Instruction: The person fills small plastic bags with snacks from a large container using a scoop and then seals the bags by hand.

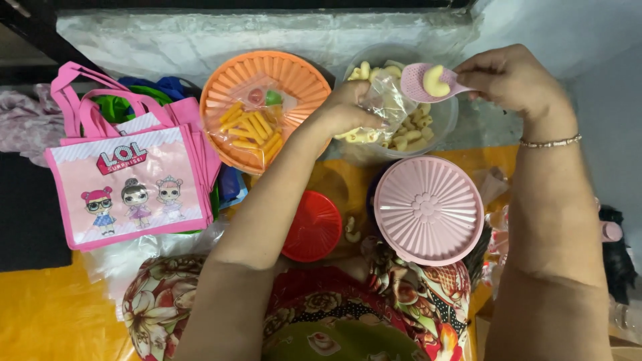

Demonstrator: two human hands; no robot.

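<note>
Scoop (428, 81) gripped by its handle in the right hand (511, 79), pink bowl carrying one curled yellow snack (436, 80) and held just above the clear bowl (428, 113) of the same pale curls at the far edge of the yellow floor mat (40, 314). Long axis lying nearly level and crosswise, handle toward the right, bowl end pointing left at the small clear bag (386, 100). Bag mouth pinched open by the left hand (348, 110), fingers closed on the plastic, bag hanging over the bowl's near-left rim. Best done, by the look of it, with the bag mouth kept wide and tilted up toward the scoop, the scoop tipped slowly over the opening rather than beside it, so any stray piece drops back into the bowl. Worth keeping the scoop level until directly over the bag. Left of the bowl, an orange plate (267, 110) bearing a filled bag of orange sticks; nearer, a pink lid (428, 208) and a red lid (313, 227); at the left edge, a pink tote bag (130, 187).
</note>
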